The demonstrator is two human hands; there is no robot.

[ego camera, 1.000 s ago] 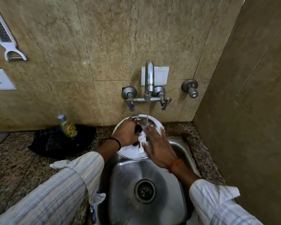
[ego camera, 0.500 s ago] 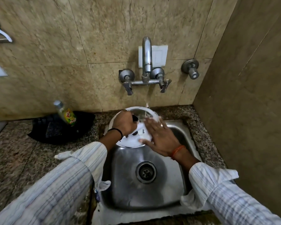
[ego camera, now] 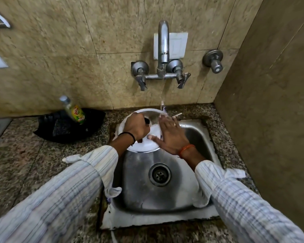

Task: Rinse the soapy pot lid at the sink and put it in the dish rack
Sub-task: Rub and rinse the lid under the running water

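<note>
A round steel pot lid, white with soap foam, tilts over the back left corner of the steel sink. My left hand is closed around its black knob. My right hand lies flat on the lid's right side, fingers spread. A thin stream of water falls from the wall tap onto the lid's far rim by my right fingertips. No dish rack is in view.
A green-labelled bottle leans against a black bag on the granite counter left of the sink. A separate valve sticks out of the back wall at right. A tiled side wall rises close on the right.
The view has tipped down, showing more of the sink and its drain. My right hand has slid across the lid toward its right edge. My left hand keeps its hold on the knob.
</note>
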